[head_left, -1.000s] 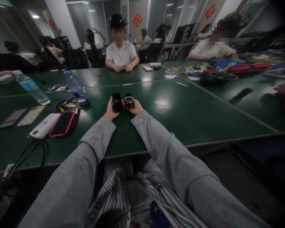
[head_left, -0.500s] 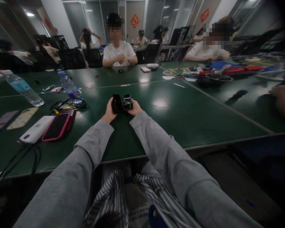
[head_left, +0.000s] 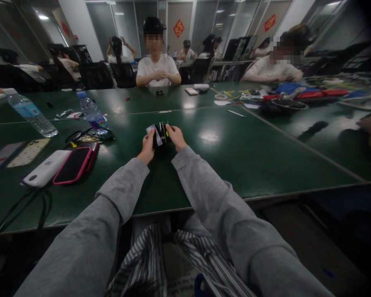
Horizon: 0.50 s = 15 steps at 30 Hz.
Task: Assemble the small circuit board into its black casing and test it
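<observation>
My left hand point(head_left: 147, 148) is closed round a flat black case point(head_left: 156, 139), whose face shows a pale, glossy patch. Close beside it, my right hand point(head_left: 177, 137) grips a small circuit board point(head_left: 165, 133) with green and yellow parts, seen nearly edge-on. The two pieces are held together above the green table point(head_left: 210, 165); whether they touch or are joined by wires is too small to tell.
To the left lie a pink-rimmed phone point(head_left: 73, 166), a white power bank point(head_left: 46, 168) and a patterned phone case point(head_left: 29, 152). Two water bottles point(head_left: 31, 113) stand behind them. Tangled cables point(head_left: 284, 97) cover the far right. A person point(head_left: 158, 72) sits opposite.
Both hands have turned the pieces: the case's dark face now catches light, and the board's small screen no longer faces me. My right fingers have moved up to the board's top edge.
</observation>
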### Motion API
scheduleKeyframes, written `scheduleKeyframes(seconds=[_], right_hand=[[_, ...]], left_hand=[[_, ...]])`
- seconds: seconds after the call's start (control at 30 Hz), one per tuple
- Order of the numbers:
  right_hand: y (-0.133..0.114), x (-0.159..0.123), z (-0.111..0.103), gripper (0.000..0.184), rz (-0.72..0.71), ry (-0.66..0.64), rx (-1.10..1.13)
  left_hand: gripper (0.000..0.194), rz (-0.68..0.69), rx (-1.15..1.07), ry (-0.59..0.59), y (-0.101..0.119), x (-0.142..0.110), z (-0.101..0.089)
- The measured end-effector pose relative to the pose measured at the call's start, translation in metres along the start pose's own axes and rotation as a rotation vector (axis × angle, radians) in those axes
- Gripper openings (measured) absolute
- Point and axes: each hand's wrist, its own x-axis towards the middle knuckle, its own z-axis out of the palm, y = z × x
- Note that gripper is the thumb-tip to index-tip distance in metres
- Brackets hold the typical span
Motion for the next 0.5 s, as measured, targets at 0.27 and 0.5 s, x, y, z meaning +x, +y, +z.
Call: scheduleKeyframes(seconds=[0.27,0.5], right_hand=[[-0.011,-0.022,0.012,0.038,-0.172,0.092,-0.441],[-0.008,-0.011,0.011,0.038,-0.108,0.065,-0.031]], left_hand=[[0.035,-0.016,-0.01,-0.005,-0.001,0.0,0.001],[0.041,-0.273,-0.352,-0.161,0.017,0.001,-0.008]])
